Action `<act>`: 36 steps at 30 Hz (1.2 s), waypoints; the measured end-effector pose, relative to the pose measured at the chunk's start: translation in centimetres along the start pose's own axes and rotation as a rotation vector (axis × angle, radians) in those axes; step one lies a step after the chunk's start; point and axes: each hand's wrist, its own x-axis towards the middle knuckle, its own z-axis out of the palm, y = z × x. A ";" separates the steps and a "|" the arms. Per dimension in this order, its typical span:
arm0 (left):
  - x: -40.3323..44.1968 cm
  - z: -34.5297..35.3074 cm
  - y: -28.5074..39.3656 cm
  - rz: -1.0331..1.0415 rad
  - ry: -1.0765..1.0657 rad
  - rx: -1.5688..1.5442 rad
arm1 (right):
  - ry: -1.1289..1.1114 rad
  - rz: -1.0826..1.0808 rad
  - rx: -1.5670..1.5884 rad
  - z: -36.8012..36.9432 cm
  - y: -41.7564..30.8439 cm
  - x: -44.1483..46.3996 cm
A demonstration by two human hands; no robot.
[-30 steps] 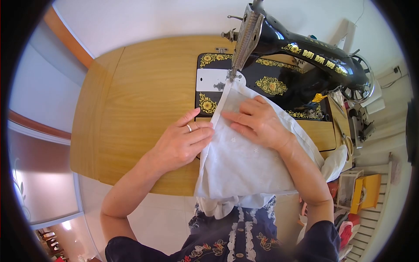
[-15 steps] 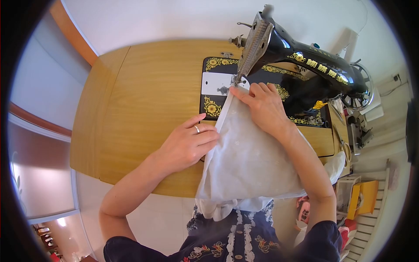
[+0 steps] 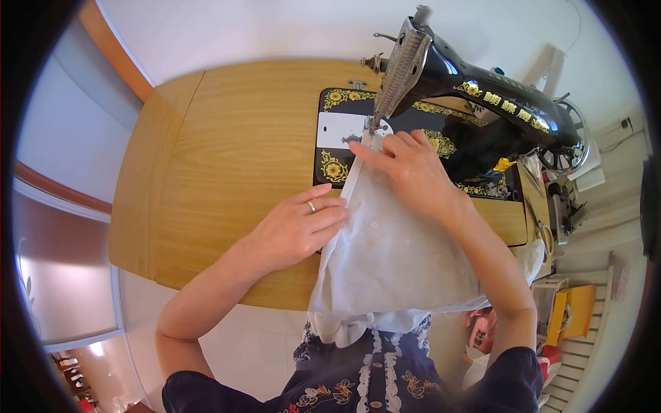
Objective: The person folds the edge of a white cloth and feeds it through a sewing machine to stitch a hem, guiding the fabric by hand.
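Note:
A sheer white fabric (image 3: pixel 399 255) with a folded edge runs from my lap up to the presser foot (image 3: pixel 372 126) of a black sewing machine (image 3: pixel 475 76). My left hand (image 3: pixel 299 227), a ring on one finger, has its fingers closed on the fabric's folded left edge, below the machine bed. Closer to the needle, my right hand (image 3: pixel 413 168) rests on the fabric. Its index finger reaches across the folded edge just in front of the presser foot, and the other fingers are curled on the cloth. What lies under both hands is hidden.
The machine bed is set into a wooden table (image 3: pixel 227 151) against the wall. Scissors (image 3: pixel 546 234) lie at the table's right edge. A yellow box (image 3: pixel 573 313) stands below on the right, beside a white slatted rack (image 3: pixel 582 351).
My right index fingertip has shifted slightly left and toward me, uncovering the folded edge at the presser foot. My left hand has stayed almost in place.

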 end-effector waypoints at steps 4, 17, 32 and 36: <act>0.3 -0.7 0.2 0.026 0.068 0.040 | 0.029 0.024 -0.038 0.8 0.7 0.7; 0.0 0.2 -0.3 -0.031 -0.069 -0.115 | 0.020 0.047 -0.074 1.7 1.4 -0.5; 0.1 0.5 -0.2 -0.099 -0.011 -0.073 | -0.021 0.040 0.198 0.6 -3.5 -3.4; 0.1 0.6 0.0 -0.076 -0.045 -0.002 | 0.283 0.355 0.493 2.1 -2.9 -3.1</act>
